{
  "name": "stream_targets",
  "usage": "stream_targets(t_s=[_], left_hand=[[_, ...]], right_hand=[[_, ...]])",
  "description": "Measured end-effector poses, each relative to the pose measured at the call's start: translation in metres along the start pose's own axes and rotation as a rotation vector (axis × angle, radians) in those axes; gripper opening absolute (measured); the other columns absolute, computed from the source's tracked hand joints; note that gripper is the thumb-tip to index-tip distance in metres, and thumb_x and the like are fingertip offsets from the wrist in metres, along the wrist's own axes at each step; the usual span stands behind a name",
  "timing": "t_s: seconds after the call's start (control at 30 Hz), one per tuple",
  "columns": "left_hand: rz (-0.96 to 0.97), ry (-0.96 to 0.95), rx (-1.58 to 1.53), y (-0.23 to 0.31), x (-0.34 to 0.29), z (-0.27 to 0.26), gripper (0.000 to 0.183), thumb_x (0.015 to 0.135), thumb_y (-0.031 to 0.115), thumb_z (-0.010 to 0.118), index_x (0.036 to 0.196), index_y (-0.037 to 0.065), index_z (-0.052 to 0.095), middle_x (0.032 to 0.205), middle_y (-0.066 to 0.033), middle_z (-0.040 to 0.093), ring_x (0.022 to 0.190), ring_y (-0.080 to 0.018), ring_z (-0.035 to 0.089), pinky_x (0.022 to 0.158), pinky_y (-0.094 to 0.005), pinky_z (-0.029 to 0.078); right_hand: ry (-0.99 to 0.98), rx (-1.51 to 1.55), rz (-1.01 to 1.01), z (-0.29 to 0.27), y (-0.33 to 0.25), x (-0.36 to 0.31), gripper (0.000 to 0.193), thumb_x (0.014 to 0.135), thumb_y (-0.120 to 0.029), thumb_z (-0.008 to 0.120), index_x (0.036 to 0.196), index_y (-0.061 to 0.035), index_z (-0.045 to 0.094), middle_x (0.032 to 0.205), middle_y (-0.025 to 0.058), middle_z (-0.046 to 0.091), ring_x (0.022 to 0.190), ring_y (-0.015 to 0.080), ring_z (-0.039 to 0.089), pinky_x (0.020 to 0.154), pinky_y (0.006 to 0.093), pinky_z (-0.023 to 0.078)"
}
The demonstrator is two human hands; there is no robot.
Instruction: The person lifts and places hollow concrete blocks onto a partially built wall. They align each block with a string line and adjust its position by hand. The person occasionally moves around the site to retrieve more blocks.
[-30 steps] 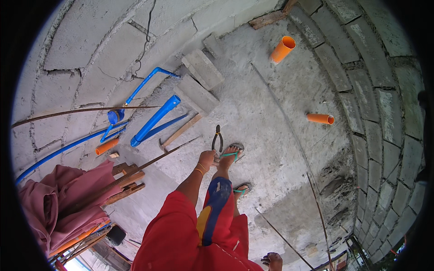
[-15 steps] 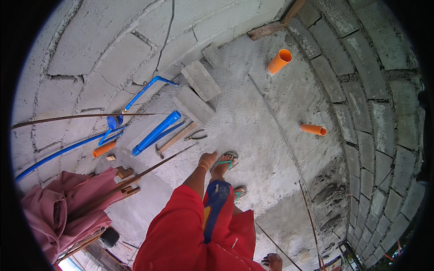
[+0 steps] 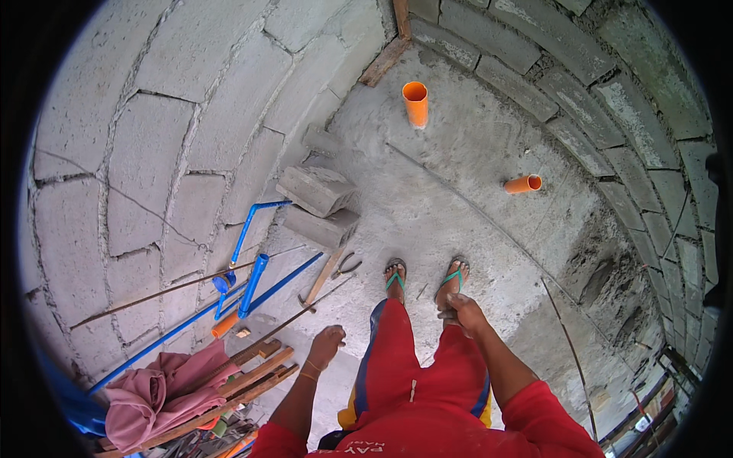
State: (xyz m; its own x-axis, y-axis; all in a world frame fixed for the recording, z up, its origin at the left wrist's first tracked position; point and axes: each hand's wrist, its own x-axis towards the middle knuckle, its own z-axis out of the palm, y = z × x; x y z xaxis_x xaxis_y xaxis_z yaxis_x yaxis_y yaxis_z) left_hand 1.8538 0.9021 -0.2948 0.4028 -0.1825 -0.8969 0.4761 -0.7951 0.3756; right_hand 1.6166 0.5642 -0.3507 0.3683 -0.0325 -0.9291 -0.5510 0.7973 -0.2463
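Steel pliers (image 3: pixel 347 265) on concrete floor (image 3: pixel 473 175), long axis diagonal, handles toward upper right, left hand (image 3: pixel 327 343) loosely curled and empty nearby, right hand (image 3: pixel 463 311) likewise empty.

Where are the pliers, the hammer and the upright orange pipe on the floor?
pliers (image 3: pixel 347 265), head view, on the handles.
hammer (image 3: pixel 322 278), head view, on the wooden handle.
upright orange pipe (image 3: pixel 416 104), head view, on its side wall.

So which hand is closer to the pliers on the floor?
Left. The left hand hangs just below the pliers, on the same side of the legs. The right hand is farther off, across both feet by the right thigh.
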Motion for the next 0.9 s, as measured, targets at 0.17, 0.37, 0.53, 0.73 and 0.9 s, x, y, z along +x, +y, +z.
stream_targets(t_s=[0.17, 0.37, 0.53, 0.73, 0.9], left_hand=[[-0.204, -0.030, 0.152, -0.059, -0.041, -0.023, 0.041, 0.097, 0.034, 0.055, 0.122, 0.004, 0.062, 0.109, -0.0083, 0.070, 0.093, -0.0206, 0.073, 0.071, -0.0301, 0.050], [-0.196, -0.052, 0.152, -0.124, -0.056, -0.063, 0.048, 0.101, 0.031, 0.053, 0.135, -0.003, 0.054, 0.118, -0.0129, 0.070, 0.096, -0.0203, 0.072, 0.078, -0.0306, 0.053], [-0.313, -0.011, 0.083, -0.153, -0.069, -0.086, 0.047, 0.101, 0.029, 0.054, 0.136, -0.002, 0.051, 0.117, -0.0144, 0.070, 0.097, -0.0226, 0.071, 0.082, -0.0343, 0.053], [-0.470, 0.106, -0.090, -0.130, -0.075, -0.088, 0.049, 0.102, 0.032, 0.055, 0.136, -0.001, 0.051, 0.117, -0.0145, 0.070, 0.099, -0.0227, 0.071, 0.084, -0.0358, 0.053], [-0.417, 0.133, -0.105, -0.128, -0.072, -0.089, 0.049, 0.102, 0.034, 0.054, 0.136, -0.001, 0.051, 0.118, -0.0146, 0.069, 0.099, -0.0223, 0.071, 0.084, -0.0347, 0.053]], right_hand=[[-0.183, 0.186, -0.015, 0.141, -0.036, 0.147, 0.039, 0.099, -0.046, 0.055, 0.110, -0.0091, 0.062, 0.092, 0.0059, 0.067, 0.081, 0.0203, 0.067, 0.068, 0.0365, 0.052], [0.093, 0.141, -0.181, 0.261, -0.028, 0.307, 0.053, 0.092, -0.054, 0.065, 0.111, -0.0053, 0.066, 0.093, 0.0081, 0.067, 0.080, 0.0245, 0.066, 0.061, 0.0414, 0.048], [0.132, 0.406, 0.088, 0.287, -0.040, 0.336, 0.052, 0.089, -0.040, 0.071, 0.127, -0.0065, 0.059, 0.106, 0.0091, 0.069, 0.096, 0.0239, 0.066, 0.081, 0.0484, 0.052], [-0.083, 0.803, 0.141, 0.299, -0.060, 0.329, 0.043, 0.093, -0.031, 0.066, 0.125, -0.0020, 0.059, 0.120, 0.0166, 0.067, 0.108, 0.0317, 0.065, 0.097, 0.0509, 0.050], [-0.116, 0.771, 0.220, 0.318, -0.049, 0.327, 0.045, 0.091, -0.026, 0.068, 0.125, 0.0014, 0.058, 0.122, 0.0195, 0.065, 0.108, 0.0345, 0.064, 0.097, 0.0509, 0.051]])
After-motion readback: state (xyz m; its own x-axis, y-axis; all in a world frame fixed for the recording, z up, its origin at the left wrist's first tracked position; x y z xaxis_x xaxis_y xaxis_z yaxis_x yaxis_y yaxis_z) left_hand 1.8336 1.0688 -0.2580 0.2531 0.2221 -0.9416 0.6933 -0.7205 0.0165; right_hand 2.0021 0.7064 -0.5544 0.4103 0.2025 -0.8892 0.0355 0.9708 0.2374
